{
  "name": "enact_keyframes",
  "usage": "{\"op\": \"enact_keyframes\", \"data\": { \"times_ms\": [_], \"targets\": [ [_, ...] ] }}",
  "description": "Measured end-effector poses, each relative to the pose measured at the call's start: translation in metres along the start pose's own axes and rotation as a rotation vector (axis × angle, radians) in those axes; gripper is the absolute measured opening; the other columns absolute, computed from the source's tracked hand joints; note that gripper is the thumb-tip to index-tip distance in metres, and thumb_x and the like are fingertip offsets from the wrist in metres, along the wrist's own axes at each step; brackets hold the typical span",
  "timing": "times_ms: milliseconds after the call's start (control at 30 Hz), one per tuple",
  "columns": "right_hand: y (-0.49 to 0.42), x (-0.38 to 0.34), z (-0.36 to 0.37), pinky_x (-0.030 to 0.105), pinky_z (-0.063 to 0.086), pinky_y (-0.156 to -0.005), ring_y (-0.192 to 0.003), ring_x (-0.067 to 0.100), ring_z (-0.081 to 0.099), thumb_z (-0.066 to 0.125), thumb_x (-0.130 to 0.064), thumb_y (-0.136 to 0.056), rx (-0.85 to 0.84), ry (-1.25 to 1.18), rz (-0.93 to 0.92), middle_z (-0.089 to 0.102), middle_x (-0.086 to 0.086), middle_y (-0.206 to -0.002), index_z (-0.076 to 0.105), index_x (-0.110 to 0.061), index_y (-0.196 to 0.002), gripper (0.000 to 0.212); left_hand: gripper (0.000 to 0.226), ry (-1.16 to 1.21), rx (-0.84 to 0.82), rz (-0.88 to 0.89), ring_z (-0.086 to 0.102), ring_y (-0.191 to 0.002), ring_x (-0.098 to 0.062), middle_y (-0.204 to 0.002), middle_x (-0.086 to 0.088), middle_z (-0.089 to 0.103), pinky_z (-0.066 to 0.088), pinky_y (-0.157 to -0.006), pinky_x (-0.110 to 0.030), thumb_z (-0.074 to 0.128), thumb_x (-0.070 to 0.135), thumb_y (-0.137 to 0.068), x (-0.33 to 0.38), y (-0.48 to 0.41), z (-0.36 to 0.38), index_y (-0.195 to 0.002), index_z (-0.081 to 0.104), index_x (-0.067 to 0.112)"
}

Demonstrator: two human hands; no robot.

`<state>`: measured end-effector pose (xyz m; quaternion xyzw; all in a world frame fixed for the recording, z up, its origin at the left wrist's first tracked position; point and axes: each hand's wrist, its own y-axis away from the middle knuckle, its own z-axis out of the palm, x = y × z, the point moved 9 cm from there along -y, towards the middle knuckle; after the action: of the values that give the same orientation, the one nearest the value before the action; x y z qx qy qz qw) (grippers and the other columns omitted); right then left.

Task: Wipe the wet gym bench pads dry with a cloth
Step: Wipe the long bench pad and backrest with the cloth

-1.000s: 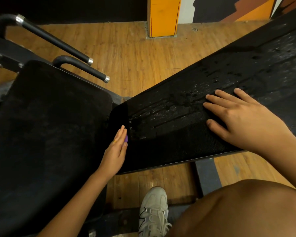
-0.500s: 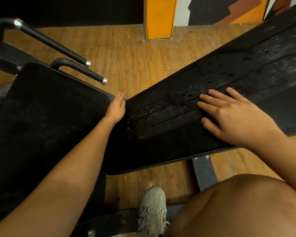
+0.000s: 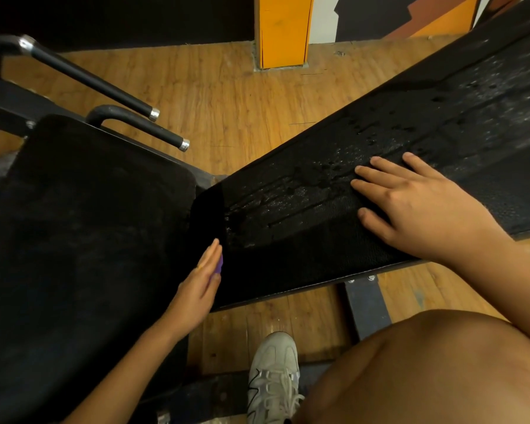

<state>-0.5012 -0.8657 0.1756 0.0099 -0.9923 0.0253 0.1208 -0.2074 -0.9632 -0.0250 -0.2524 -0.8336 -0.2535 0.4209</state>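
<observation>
Dim indoor light, brightest on the wooden floor. Wet drops glint on the right pad; the left pad sinks into near-black. Wide-angle bending shows at the edges, and focus is fairly sharp.

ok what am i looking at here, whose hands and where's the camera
One picture, taken by a wide-angle camera worn on a person's head, looking down. The black shapes are gym bench pads: a seat pad on the left and a long back pad on the right, beaded with water drops. The right hand lies flat on the wet pad. The left hand, fingers straight, is by the gap between the pads; a purple sliver shows beside its fingers, too little to tell whether it is the cloth. Below are the person's knee and white shoe.
</observation>
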Motion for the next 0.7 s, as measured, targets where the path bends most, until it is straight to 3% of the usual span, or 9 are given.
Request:
{"op": "enact_keyframes", "data": {
  "times_ms": [233, 333, 500, 700],
  "targets": [
    [0.0, 0.001, 0.0, 0.055, 0.031, -0.118, -0.144, 0.027, 0.042, 0.03, -0.049, -0.096, -0.025, -0.013, 0.011, 0.053, 0.009, -0.149, 0.059, -0.013, -0.14, 0.064, 0.063, 0.06, 0.179, -0.108, 0.0, -0.151, 0.005, -0.166, 0.02, -0.002, 0.01, -0.123, -0.023, 0.04, 0.025, -0.108, -0.011, 0.005, 0.004, -0.161, 0.005, 0.027],
    [-0.001, 0.001, 0.0, 0.055, 0.031, -0.118, -0.144, 0.028, 0.043, 0.03, -0.049, -0.096, -0.027, -0.015, 0.008, 0.054, 0.009, -0.148, 0.059, -0.013, -0.14, 0.064, 0.058, 0.008, 0.246, -0.161, 0.001, -0.152, -0.002, -0.167, 0.011, 0.002, 0.011, -0.125, -0.029, 0.037, 0.025, -0.109, -0.01, 0.004, 0.008, -0.161, 0.012, 0.02],
    [0.0, 0.001, 0.002, 0.054, 0.03, -0.118, -0.144, 0.027, 0.042, 0.03, -0.049, -0.096, -0.039, -0.006, 0.015, 0.054, 0.008, -0.149, 0.059, -0.013, -0.14, 0.064, 0.055, 0.006, 0.293, -0.23, 0.004, -0.149, -0.001, -0.169, 0.004, 0.012, 0.009, -0.119, -0.021, 0.035, 0.021, -0.11, 0.004, 0.0, 0.009, -0.161, 0.016, 0.017],
    [-0.001, 0.001, 0.003, 0.053, 0.026, -0.12, -0.147, 0.025, 0.038, 0.028, -0.051, -0.095, -0.072, -0.023, 0.028, 0.05, 0.006, -0.152, 0.056, -0.015, -0.143, 0.066, 0.056, 0.033, 0.241, -0.041, 0.001, -0.153, -0.002, -0.168, 0.009, 0.006, 0.01, -0.122, -0.023, 0.034, 0.02, -0.109, 0.105, -0.01, 0.041, -0.16, 0.011, 0.022]
  ]
}}
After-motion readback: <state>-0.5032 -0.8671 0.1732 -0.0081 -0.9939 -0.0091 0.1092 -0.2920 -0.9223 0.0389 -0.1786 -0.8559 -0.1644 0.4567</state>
